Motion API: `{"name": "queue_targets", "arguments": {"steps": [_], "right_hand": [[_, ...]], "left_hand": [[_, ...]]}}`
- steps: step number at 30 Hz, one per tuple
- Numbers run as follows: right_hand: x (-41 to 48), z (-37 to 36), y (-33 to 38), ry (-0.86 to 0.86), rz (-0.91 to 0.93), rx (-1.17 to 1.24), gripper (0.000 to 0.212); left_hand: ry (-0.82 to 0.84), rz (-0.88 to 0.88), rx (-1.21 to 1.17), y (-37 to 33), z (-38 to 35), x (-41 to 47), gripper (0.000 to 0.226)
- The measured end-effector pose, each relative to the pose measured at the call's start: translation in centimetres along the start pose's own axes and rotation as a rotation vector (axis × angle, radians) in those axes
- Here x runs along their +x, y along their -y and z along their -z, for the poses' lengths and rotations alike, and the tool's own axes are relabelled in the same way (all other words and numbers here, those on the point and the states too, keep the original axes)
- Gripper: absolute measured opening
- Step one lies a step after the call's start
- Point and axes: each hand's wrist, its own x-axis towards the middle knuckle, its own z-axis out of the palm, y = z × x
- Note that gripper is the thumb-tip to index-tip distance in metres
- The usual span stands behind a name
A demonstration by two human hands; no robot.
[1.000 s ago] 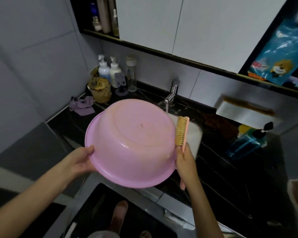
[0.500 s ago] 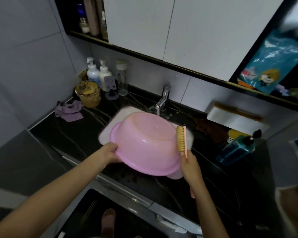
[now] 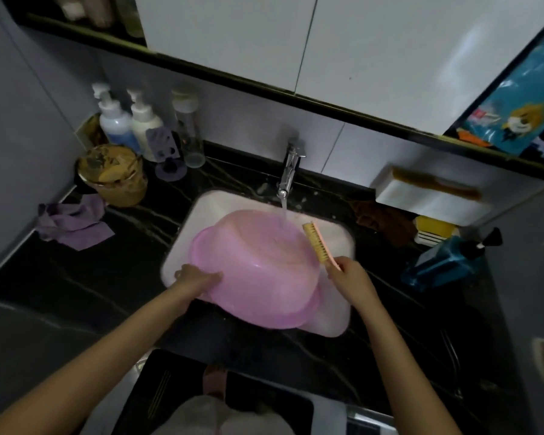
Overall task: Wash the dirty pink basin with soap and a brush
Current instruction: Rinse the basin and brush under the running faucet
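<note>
Moved since earlier: the pink basin (image 3: 258, 271) has come down from chest height into the sink (image 3: 208, 208), and the tap's stream now falls on it.
Hold on the basin: left grip (image 3: 198, 277) grasps the near-left rim, fingers laid over the wall.
Hold on the brush: right grip (image 3: 349, 274) is clenched round the pink handle of the brush (image 3: 316, 243), bristles turned toward the basin.
Brush to basin: the brush head is just beside the right wall; the blur hides whether it touches.
Basin: bottom up and tilted, over the white sink, its near edge hanging past the sink's front rim.
Water: the stream (image 3: 284, 211) from the tap (image 3: 291, 166) lands on the far part of the upturned bottom.
Table: dark and veined, carrying two pump bottles (image 3: 129, 120), a brown-smeared jar (image 3: 113, 174) and a purple cloth (image 3: 73, 224) to the left, and a blue bottle (image 3: 443, 265) to the right.
Done so far: by my judgement, only wetting of the outside; no suds show on basin or brush.
Left to do: soap, scrubbing outside and inside, then a rinse.
Stage: early, probably just before the first strokes on the underside.
</note>
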Motion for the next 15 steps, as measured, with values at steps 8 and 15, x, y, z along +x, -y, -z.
{"name": "queue_targets", "arguments": {"steps": [8, 15], "right_hand": [[5.5, -1.4, 2.5, 0.086, -0.028, -0.267, 0.040], [9.5, -4.5, 6.5, 0.298, 0.280, -0.307, 0.036]], "left_hand": [[0.066, -0.521, 0.404, -2.5, 0.5, 0.8, 0.137], [0.089, -0.446, 0.389, -3.7, -1.2, 2.3, 0.138]]}}
